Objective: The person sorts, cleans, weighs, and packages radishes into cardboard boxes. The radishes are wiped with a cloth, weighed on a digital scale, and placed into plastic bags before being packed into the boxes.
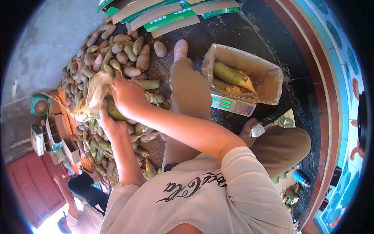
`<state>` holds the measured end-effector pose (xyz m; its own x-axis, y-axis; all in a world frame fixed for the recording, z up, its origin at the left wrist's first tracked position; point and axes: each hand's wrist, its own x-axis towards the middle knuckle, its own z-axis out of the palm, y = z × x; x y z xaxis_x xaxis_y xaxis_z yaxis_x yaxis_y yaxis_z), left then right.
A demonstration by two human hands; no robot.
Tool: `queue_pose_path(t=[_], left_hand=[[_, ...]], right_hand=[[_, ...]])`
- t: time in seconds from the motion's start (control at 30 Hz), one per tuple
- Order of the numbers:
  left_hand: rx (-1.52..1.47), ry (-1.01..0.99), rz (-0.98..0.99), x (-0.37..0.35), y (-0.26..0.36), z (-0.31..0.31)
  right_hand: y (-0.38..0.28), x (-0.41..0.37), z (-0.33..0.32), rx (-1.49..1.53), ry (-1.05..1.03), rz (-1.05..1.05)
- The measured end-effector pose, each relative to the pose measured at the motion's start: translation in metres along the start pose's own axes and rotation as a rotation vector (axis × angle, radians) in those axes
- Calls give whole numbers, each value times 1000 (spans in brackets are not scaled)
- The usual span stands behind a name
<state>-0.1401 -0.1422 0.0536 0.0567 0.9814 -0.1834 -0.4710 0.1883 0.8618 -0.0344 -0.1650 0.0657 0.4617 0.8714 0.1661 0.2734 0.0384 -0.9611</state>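
My left hand (111, 125) is closed around a large green radish (114, 108), whose pale, rooty tip (81, 113) points to the left. A crumpled whitish piece of cloth or plastic film (98, 90) lies over the radish, and the fingers of my right hand (127, 96) are curled on it. Part of the radish is hidden under this piece and my hands. Below and around both hands spreads a big heap of radishes (122, 58), some green, some brown with soil.
Right of my leg, a lined cardboard box (269, 80) with large green radishes sits on a digital scale (233, 106). Folded green cartons (171, 19) lie at the top. Another person (83, 218) is at lower left, near open cardboard boxes (64, 134).
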Motion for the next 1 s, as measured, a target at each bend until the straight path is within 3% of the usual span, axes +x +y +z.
queue_pose_path(t=[0.03,0.1,0.17,0.23,0.3,0.4,0.5,0.7,0.8,0.9,1.0], left_hand=[[129,9,97,-7,2,11],[84,78,-8,-5,7,5],[-16,-13,-135,-5,19,-6],[35,70,-27,2,22,-3],[10,35,-19,9,28,-12],[95,-77,105,9,56,3],[355,-196,275,24,79,12],[892,-337,555,13,91,33],[1141,-399,755,-4,83,49],[1273,-589,737,-43,78,83],[1320,-747,806,-64,63,101]], right_hand=[[9,4,4,39,21,36],[14,7,4,51,-31,173],[18,-1,6,183,0,213],[-1,-18,0,274,73,-27],[21,-23,32,430,234,50],[44,-31,21,111,-528,491],[34,-63,25,-568,-707,1],[-4,-88,-47,-189,-70,-474],[-23,-106,-86,-181,12,-607],[-30,-127,-115,-169,105,-704],[-19,-152,-147,-336,55,-711]])
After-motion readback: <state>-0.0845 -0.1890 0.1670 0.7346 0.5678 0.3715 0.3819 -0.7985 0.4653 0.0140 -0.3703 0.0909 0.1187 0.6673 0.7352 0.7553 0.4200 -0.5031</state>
